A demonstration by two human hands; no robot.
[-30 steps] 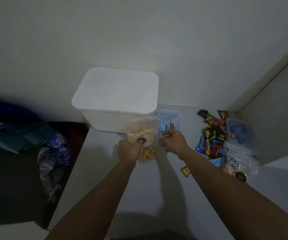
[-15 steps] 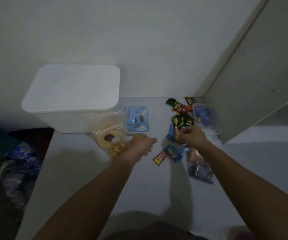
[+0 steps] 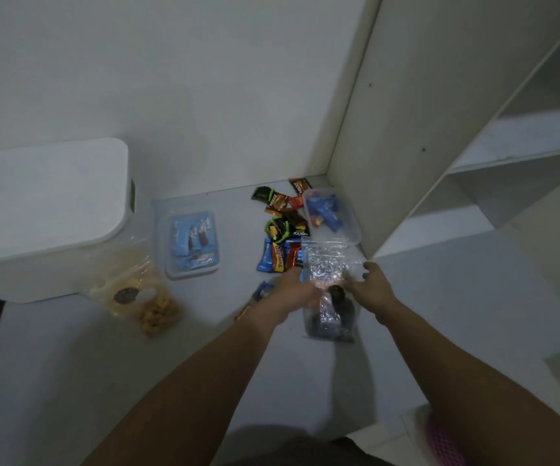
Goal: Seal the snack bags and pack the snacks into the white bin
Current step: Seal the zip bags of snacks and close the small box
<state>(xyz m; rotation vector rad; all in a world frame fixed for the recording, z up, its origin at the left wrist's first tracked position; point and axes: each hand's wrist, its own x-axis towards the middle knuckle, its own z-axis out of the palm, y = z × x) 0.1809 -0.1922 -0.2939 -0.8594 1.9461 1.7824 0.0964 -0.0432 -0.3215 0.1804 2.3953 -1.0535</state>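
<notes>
We find both hands at a clear snack bag (image 3: 330, 280) lying on the white desk (image 3: 440, 314), just in front of the pile of loose wrapped snacks (image 3: 283, 237) and the lidded clear box (image 3: 334, 215). The left hand (image 3: 293, 292) sits at the bag's left edge with fingers bent onto the film; whether it actually pinches the plastic we cannot tell. The right hand (image 3: 372, 284) is spread, fingers relaxed, at the bag's right edge and has hold of nothing. The white bin (image 3: 46, 210) stands well apart at far left, its lid on. A second bag of yellow snacks (image 3: 137, 294) leans just in front of the bin, and a blue-filled clear container (image 3: 193, 243) lies beside it. In our judgement the clear bag is light, thin, crinkly and slippery, its dark contents bunched at the near end; it will sag if lifted by the middle. The sound place to take hold is the top strip at both corners, pressed flat along the closure.
</notes>
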